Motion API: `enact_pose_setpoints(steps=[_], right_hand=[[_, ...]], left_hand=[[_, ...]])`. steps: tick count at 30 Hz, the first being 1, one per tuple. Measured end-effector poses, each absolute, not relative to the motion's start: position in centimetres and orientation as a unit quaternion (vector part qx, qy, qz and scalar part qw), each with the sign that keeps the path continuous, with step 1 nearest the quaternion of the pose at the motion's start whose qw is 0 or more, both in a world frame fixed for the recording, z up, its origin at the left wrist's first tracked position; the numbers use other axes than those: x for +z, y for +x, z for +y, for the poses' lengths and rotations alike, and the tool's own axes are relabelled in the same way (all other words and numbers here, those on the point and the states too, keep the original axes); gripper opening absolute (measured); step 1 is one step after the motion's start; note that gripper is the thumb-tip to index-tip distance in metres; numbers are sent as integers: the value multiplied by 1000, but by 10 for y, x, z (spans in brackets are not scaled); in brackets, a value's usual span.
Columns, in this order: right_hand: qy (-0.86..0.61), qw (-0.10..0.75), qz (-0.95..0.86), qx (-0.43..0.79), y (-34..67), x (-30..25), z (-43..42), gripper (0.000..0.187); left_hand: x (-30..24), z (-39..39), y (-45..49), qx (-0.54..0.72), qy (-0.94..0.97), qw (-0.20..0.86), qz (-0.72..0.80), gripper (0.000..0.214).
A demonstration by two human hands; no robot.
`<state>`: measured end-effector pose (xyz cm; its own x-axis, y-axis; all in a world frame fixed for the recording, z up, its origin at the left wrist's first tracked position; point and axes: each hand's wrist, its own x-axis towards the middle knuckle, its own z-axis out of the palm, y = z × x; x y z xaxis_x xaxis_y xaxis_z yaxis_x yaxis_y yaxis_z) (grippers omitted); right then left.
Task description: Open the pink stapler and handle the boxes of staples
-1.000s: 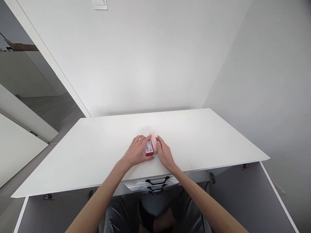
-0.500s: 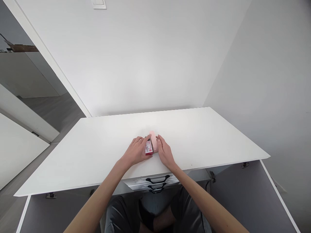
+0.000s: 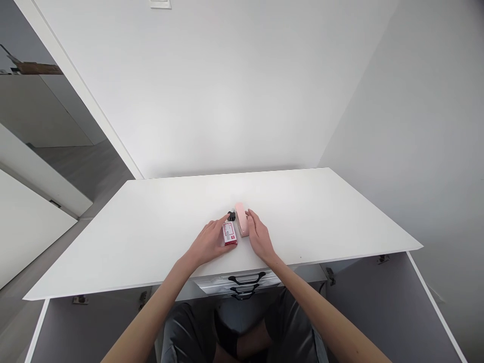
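Observation:
A pink stapler (image 3: 242,220) lies on the white desktop (image 3: 159,237), pointing away from me. My right hand (image 3: 260,238) is closed against its right side, the fingertips partly hidden. Left of the stapler is a small red-and-white box (image 3: 229,233). My left hand (image 3: 209,243) holds this box between thumb and fingers, with the thumb at its near edge. Just beyond the box sits a small black clip (image 3: 232,216), close to or touching my left index fingertip. A narrow gap separates box and stapler.
Under the desktop's front edge are drawers with black handles (image 3: 246,279). Open cabinet compartments (image 3: 408,307) flank my legs. A white wall (image 3: 227,101) rises behind the desk, with a light switch (image 3: 161,4) at the top. On the left is a doorway.
My left hand has drawn slightly left and back from the stapler, and its index finger has left the stapler's top. The box now sits apart from the stapler, and the black clip shows clearly.

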<state>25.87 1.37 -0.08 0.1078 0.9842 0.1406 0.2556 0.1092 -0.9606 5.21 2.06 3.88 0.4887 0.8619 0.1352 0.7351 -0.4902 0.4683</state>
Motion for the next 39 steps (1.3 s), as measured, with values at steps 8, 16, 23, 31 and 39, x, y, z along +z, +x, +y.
enact_pose_setpoints(steps=[8,16,23,31,39], right_hand=[[-565,484,-548,383,258,1,11,65],[-569,481,-547,382,258,2,9,60],[-571,478,-551,377,258,1,9,59],[-568,480,-549,381,259,2,7,58],[-568,478,-550,382,260,2,6,57]], left_hand=[[30,31,-23,351,654,192,642,93],[38,52,-98,357,565,134,732,101],[42,50,-98,366,536,141,748,103],[38,25,-104,359,531,109,760,105],[40,18,-106,355,548,111,749,93]])
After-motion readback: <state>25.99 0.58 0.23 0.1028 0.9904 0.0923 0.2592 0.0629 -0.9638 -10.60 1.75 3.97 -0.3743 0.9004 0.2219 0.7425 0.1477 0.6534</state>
